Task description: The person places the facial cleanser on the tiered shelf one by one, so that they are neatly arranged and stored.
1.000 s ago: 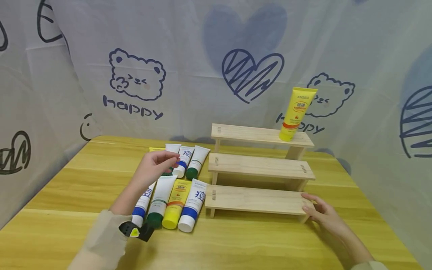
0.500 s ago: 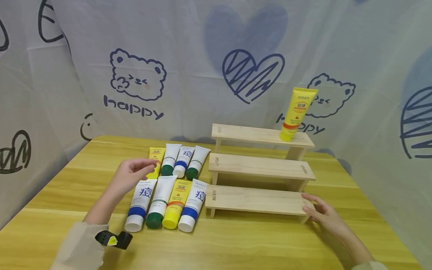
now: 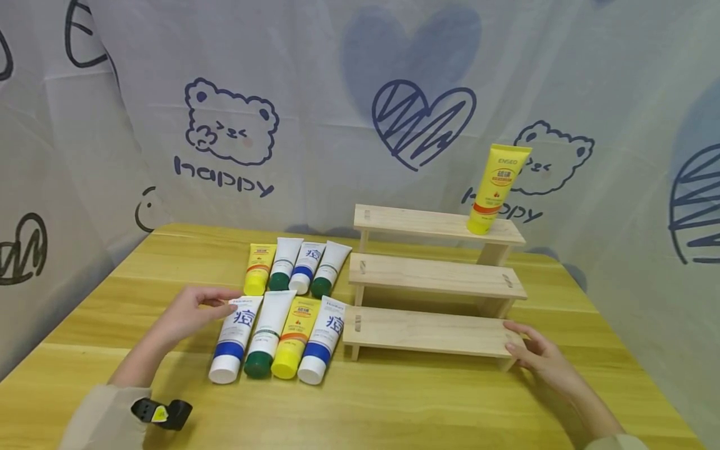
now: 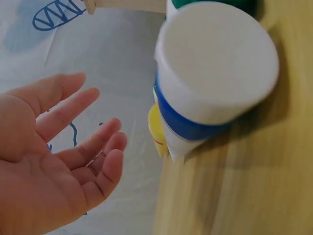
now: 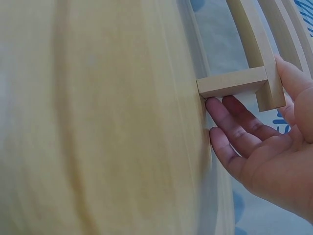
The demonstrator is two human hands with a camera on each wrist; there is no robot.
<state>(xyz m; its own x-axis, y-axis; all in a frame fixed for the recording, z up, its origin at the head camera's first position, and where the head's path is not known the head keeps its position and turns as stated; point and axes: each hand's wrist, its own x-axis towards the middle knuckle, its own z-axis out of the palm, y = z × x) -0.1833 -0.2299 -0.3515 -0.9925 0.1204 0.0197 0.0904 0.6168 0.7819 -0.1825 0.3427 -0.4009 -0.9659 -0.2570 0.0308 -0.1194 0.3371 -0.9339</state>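
Note:
My left hand point(image 3: 194, 315) hovers at the upper left of a white tube with a blue band point(image 3: 232, 340), fingertips right by its flat top end. In the left wrist view that hand's fingers are spread loosely with nothing between them, and the tube's white cap point(image 4: 220, 58) looms close. My right hand point(image 3: 542, 359) grips the right end of the lowest step of a three-step wooden display stand point(image 3: 427, 331). The right wrist view has its fingers point(image 5: 230, 127) against the stand's short leg. A yellow tube point(image 3: 499, 187) stands cap-down on the top step.
Beside the blue-banded tube lie a green-capped tube point(image 3: 271, 331), a yellow tube point(image 3: 295, 337) and another blue-banded tube point(image 3: 323, 337). Behind them is a second row with a small yellow tube point(image 3: 259, 269) and several white ones. A printed curtain point(image 3: 315, 144) hangs behind the wooden table point(image 3: 405, 412).
My left hand has moved left and down, from over the back row of tubes to the front row's leftmost tube. My right hand stays at the stand.

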